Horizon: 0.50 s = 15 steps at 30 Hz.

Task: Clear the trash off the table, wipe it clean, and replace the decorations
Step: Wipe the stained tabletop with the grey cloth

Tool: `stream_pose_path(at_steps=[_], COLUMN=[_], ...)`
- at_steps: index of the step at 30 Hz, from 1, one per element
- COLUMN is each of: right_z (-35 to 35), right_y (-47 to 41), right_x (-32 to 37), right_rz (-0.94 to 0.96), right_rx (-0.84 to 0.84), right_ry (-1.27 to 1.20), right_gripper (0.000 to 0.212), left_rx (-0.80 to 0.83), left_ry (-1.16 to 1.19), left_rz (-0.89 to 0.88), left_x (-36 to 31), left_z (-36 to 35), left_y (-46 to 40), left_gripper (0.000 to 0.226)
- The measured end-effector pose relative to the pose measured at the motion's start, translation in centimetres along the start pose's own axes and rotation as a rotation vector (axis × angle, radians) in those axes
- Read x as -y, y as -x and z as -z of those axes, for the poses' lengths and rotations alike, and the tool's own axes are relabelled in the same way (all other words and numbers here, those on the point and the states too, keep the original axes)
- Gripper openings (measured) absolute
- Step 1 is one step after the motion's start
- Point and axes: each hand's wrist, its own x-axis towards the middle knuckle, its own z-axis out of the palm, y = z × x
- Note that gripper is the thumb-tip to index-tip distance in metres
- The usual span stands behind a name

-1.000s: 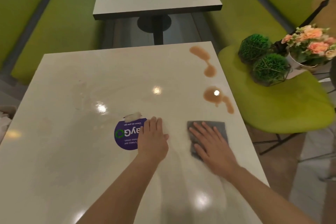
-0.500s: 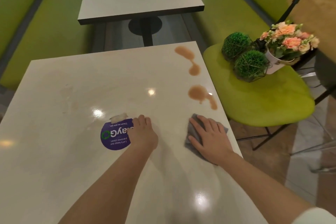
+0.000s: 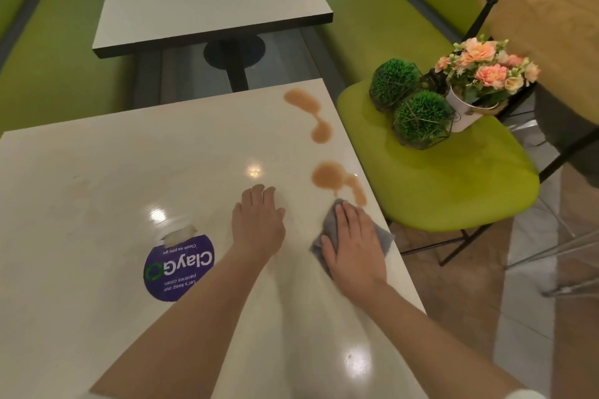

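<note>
From the head camera, the wiping step looks to be in hand: no trash shows on the table [image 3: 97, 188], and the decorations wait off it on the green chair [image 3: 453, 191] beside the table's right edge — two green moss balls [image 3: 418, 116] and a pot of pink flowers [image 3: 483, 74]. Brown spills [image 3: 327, 173] lie along that right edge, the nearer one just beyond the grey cloth [image 3: 382, 236], its tail seeming to reach the cloth's far corner. The next move, judging by this, calls for pushing the cloth forward over that spill, then on to the farther one.

The right hand [image 3: 353, 243] presses flat on the cloth, fingers straight and together. The left hand [image 3: 259, 220] rests flat on the bare tabletop, fingers extended, holding nothing — just right of the purple round sticker [image 3: 178, 269].
</note>
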Motion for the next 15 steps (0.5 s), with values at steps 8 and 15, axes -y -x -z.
stream_pose_path(at_steps=[8, 15], right_z=[0.2, -0.9], right_y=[2.7, -1.0], right_x=[-2.5, 0.6], right_rz=[0.14, 0.033], right_rx=[-0.008, -0.042], right_ry=[0.022, 0.021], right_gripper=[0.057, 0.058], left_rx=[0.171, 0.272], left_ry=[0.139, 0.144], left_rz=[0.104, 0.143], left_x=[-0.8, -0.7], left_z=[-1.6, -1.9], left_y=[-3.0, -3.8], left_gripper=[0.065, 0.066])
